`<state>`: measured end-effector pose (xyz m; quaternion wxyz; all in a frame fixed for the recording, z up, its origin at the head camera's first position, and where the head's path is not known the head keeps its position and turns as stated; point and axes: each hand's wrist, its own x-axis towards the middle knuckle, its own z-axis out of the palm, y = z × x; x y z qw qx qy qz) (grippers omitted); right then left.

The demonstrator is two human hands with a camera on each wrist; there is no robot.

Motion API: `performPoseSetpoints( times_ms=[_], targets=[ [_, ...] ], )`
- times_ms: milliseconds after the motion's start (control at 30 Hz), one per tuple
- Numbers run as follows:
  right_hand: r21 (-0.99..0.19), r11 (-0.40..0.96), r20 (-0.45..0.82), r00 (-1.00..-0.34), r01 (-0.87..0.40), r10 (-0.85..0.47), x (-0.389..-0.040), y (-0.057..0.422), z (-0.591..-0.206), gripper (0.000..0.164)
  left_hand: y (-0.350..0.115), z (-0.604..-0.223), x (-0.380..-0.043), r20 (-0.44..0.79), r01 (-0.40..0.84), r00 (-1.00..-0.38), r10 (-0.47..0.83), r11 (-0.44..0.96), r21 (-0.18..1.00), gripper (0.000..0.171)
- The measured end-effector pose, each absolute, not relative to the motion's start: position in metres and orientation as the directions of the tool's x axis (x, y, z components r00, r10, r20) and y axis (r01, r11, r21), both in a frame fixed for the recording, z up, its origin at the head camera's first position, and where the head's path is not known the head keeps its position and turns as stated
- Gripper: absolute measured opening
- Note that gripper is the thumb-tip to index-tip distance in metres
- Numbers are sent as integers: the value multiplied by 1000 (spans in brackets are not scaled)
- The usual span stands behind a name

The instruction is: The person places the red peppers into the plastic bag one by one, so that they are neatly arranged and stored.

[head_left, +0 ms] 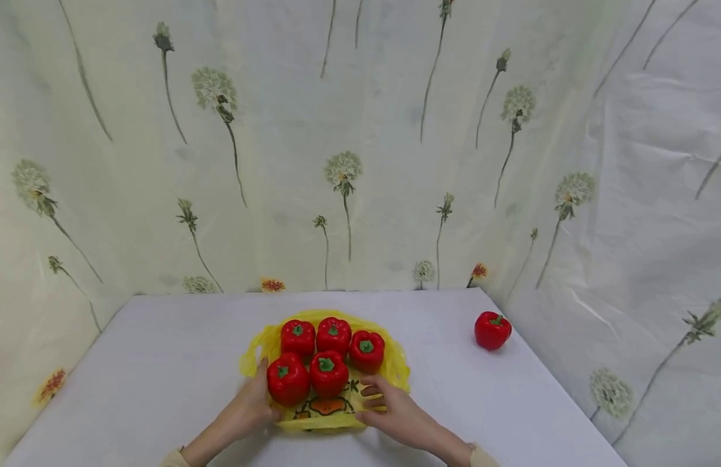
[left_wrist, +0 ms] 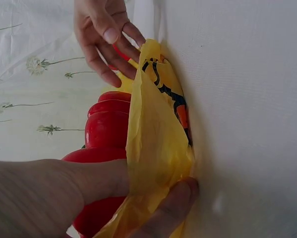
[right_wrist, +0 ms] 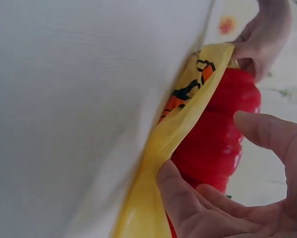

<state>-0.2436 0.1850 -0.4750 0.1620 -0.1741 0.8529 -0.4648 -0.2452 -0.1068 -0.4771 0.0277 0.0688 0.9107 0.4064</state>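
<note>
Several red bell peppers [head_left: 288, 379] sit close together on a spread yellow plastic bag [head_left: 313, 423], printed with dark letters and an orange figure. At the bag's left side, my left hand [head_left: 252, 400] grips its raised near edge, one digit inside and another outside the film [left_wrist: 150, 144]. My right hand [head_left: 395, 415] is at the right side, thumb spread from the fingers. Its fingertips [right_wrist: 169, 173] are right at the bag's edge, beside the red peppers [right_wrist: 203, 144], and it holds nothing.
Another red bell pepper [head_left: 492, 331] lies apart near the right edge of the white table [head_left: 179, 350]. Behind and at the sides hangs a pale curtain [head_left: 290, 162] with a dandelion pattern.
</note>
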Motion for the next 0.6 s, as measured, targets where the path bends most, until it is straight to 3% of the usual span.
performPoseSetpoints(
  times_ms=[333,600],
  targets=[
    [-860,482,-128,-843,-169,-522,-243,197,-478,57,-109,-476,-247,44,132,-988,147,664,736,114],
    [-872,465,-111,-865,-151,-490,-241,200,-476,56,-107,-480,-248,29,121,-988,150,654,747,115]
  ],
)
